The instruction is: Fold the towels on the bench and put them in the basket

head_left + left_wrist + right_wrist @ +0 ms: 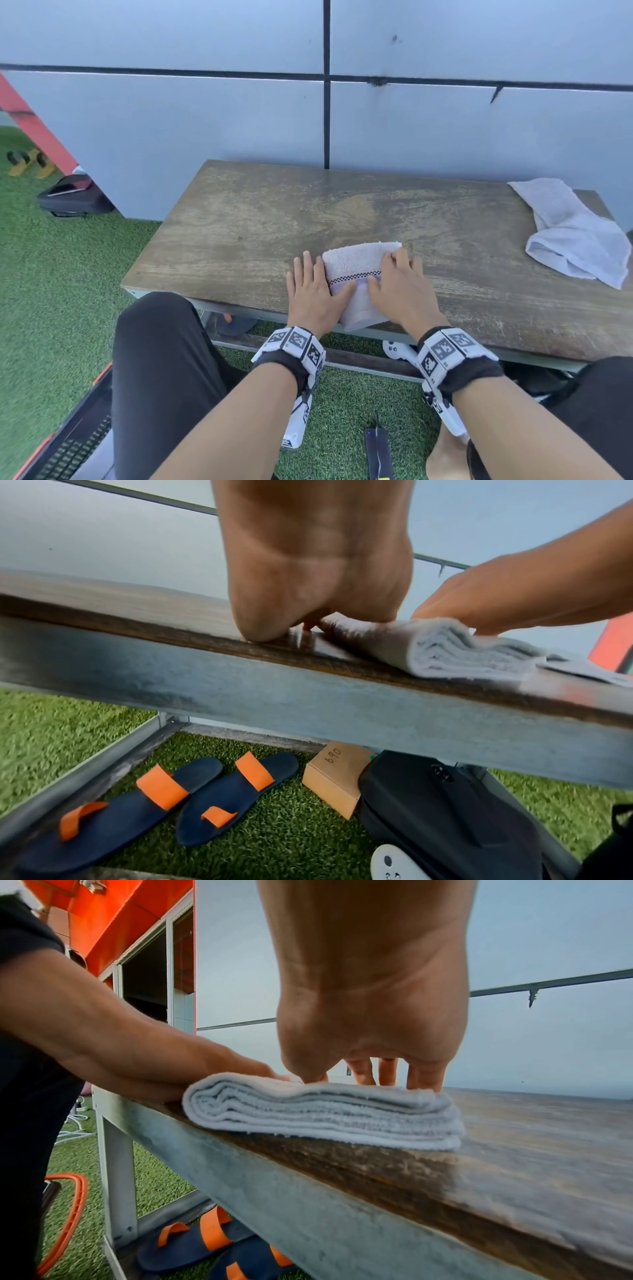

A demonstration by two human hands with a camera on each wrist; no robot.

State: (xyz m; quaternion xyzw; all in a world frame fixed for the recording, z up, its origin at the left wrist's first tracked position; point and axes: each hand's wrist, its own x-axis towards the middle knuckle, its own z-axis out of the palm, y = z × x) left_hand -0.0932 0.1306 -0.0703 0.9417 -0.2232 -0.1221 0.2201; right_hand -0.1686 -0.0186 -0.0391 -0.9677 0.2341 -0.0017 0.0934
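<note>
A folded pale towel (pixel 356 270) with a checked stripe lies at the front edge of the wooden bench (pixel 257 219); its stacked layers show in the right wrist view (pixel 325 1112). My left hand (pixel 310 291) lies flat on the bench against the towel's left side, thumb on the cloth. My right hand (pixel 400 284) presses on the towel's right side, with its fingertips (pixel 421 1080) on top of the cloth. A second, crumpled towel (pixel 575 233) lies at the bench's far right. The black basket (pixel 75 442) with an orange rim stands on the grass at my lower left.
A grey panelled wall (pixel 239 120) rises right behind the bench. Under the bench are navy-and-orange sandals (pixel 192 796), a cardboard box (pixel 334 777) and a black bag (pixel 445 818). A black case (pixel 73 200) lies on the artificial grass to the left.
</note>
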